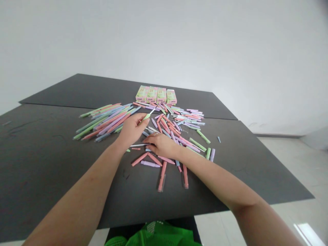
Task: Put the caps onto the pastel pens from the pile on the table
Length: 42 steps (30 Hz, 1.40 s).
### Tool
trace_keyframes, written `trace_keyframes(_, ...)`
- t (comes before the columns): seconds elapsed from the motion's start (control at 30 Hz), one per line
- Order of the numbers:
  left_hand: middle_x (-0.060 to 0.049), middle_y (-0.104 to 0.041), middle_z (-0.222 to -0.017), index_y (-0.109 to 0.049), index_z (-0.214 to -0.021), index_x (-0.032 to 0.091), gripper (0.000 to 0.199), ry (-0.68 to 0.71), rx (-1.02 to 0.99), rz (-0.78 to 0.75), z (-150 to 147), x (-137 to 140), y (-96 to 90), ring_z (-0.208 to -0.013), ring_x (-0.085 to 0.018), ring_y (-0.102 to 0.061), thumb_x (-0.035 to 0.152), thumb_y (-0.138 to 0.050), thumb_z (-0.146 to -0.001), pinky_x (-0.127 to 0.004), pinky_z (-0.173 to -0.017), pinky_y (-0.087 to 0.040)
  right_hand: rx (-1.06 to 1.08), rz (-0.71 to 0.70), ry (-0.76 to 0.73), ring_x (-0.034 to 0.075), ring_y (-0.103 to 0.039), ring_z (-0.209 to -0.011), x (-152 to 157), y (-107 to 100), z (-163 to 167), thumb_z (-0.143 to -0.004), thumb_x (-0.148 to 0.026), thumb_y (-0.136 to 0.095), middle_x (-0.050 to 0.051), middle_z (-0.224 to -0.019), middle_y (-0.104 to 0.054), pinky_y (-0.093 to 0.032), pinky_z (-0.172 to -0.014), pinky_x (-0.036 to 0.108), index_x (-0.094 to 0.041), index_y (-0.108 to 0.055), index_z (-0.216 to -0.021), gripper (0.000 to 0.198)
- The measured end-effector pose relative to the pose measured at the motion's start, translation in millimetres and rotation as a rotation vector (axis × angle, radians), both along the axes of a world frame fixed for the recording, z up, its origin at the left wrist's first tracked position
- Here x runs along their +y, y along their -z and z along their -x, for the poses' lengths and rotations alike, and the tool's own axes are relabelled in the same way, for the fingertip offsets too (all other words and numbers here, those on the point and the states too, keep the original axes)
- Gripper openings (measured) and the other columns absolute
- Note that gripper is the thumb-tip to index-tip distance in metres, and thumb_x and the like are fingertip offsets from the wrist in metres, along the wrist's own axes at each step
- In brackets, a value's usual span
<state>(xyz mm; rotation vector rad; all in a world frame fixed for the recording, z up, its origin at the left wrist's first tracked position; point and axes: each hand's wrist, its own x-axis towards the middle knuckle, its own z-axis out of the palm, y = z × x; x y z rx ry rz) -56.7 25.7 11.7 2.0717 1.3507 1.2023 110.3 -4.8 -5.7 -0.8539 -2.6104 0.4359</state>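
My left hand (132, 128) pinches a light green pen piece (147, 116) between thumb and fingers, with a thin white refill (152, 111) sticking out of it up to the right. To its right, my right hand (162, 145) lies low over loose pen parts, its fingers curled down and together. A white pen refill (138, 145) lies against its fingertips; what they grip is hidden. Around both hands are scattered pink, purple, green and blue pen barrels, such as a pink barrel (139, 159) and a purple one (150, 164) in front of my right hand.
Long stacked pens (102, 124) in pastel colours lie left of my left hand. Several small pink-and-green boxes (152, 94) stand in a row at the back. Pen parts (189, 118) spread to the right on the dark table (64, 164). A small blue tip (218, 139) lies apart.
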Motion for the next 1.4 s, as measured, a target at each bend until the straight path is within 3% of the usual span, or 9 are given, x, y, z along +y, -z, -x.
trace_keyframes(0.33, -0.005, -0.071, -0.095, -0.067, -0.102, 0.016, 0.030, -0.032, -0.026, -0.004, 1.0, 1.0, 2.4, -0.085, -0.020, -0.063, 0.036, -0.051, -0.088, -0.029, -0.075, -0.045, -0.159, -0.016, 0.175, 0.020, -0.060, -0.090, 10.5, -0.3, -9.1, -0.088, -0.010, -0.052, 0.012, -0.091, -0.068, -0.042, -0.079, 0.029, -0.012, -0.070, -0.090, 0.018)
trace_keyframes(0.53, -0.006, -0.071, -0.097, -0.068, -0.103, 0.016, 0.032, -0.035, -0.026, 0.016, 0.7, -2.1, -0.7, -0.087, -0.021, -0.062, 0.038, -0.050, -0.088, -0.030, -0.078, -0.045, -0.108, 0.011, 0.119, 0.018, -0.060, -0.088, 13.2, 0.2, -31.4, -0.086, -0.006, -0.051, 0.009, -0.091, -0.069, -0.042, -0.081, 0.029, -0.014, -0.071, -0.090, 0.021)
trace_keyframes(0.7, -0.005, -0.069, -0.089, -0.068, -0.100, 0.015, 0.032, -0.023, -0.004, 0.025, 0.7, -4.3, -3.8, -0.079, -0.020, -0.060, 0.038, -0.048, -0.088, -0.030, -0.074, -0.044, 0.030, 0.004, 0.225, 0.017, -0.060, -0.084, 6.6, -6.0, -38.9, -0.082, -0.005, -0.054, 0.007, -0.087, -0.069, -0.043, -0.080, 0.029, -0.014, -0.070, -0.089, 0.020)
trace_keyframes(0.87, -0.004, -0.068, -0.088, -0.067, -0.098, 0.014, 0.031, -0.019, 0.004, 0.029, -0.2, -4.5, -4.7, -0.077, -0.018, -0.057, 0.036, -0.048, -0.087, -0.028, -0.070, -0.042, 0.080, 0.171, 0.122, 0.013, -0.059, -0.074, -12.4, -17.6, -39.5, -0.079, -0.010, -0.064, 0.004, -0.083, -0.067, -0.042, -0.069, 0.023, -0.014, -0.070, -0.087, 0.011)
trace_keyframes(0.97, -0.004, -0.067, -0.084, -0.067, -0.096, 0.015, 0.031, -0.012, 0.010, 0.014, -1.1, -4.9, -5.9, -0.076, -0.018, -0.056, 0.037, -0.048, -0.087, -0.027, -0.069, -0.041, 0.027, 0.138, 0.116, 0.014, -0.057, -0.075, -15.2, -13.3, -40.0, -0.079, -0.012, -0.066, 0.005, -0.086, -0.066, -0.041, -0.070, 0.024, -0.014, -0.071, -0.087, 0.010)
trace_keyframes(1.13, -0.002, -0.064, -0.075, -0.067, -0.090, 0.016, 0.029, -0.012, 0.037, 0.024, -2.9, -7.7, -11.2, -0.072, -0.018, -0.054, 0.038, -0.048, -0.086, -0.027, -0.065, -0.040, 0.037, 0.089, 0.231, 0.014, -0.056, -0.073, -16.0, -6.2, -36.6, -0.080, -0.014, -0.064, 0.005, -0.083, -0.065, -0.040, -0.069, 0.025, -0.015, -0.069, -0.090, 0.011)
trace_keyframes(1.3, -0.003, -0.065, -0.077, -0.067, -0.090, 0.015, 0.030, 0.030, 0.049, 0.024, -3.5, -6.4, -8.7, -0.073, -0.018, -0.055, 0.039, -0.048, -0.086, -0.027, -0.066, -0.041, 0.007, 0.129, 0.071, 0.015, -0.058, -0.074, -27.3, -14.0, -25.6, -0.077, -0.007, -0.059, 0.003, -0.078, -0.068, -0.041, -0.070, 0.024, -0.017, -0.070, -0.080, 0.016)
trace_keyframes(1.4, -0.004, -0.068, -0.086, -0.067, -0.099, 0.015, 0.033, 0.033, 0.020, 0.042, -3.7, -4.7, -3.5, -0.079, -0.020, -0.059, 0.040, -0.048, -0.087, -0.028, -0.071, -0.044, -0.080, 0.125, 0.065, 0.016, -0.058, -0.074, -30.3, -16.6, -19.8, -0.075, -0.010, -0.061, 0.003, -0.078, -0.069, -0.040, -0.067, 0.025, -0.018, -0.071, -0.081, 0.014)
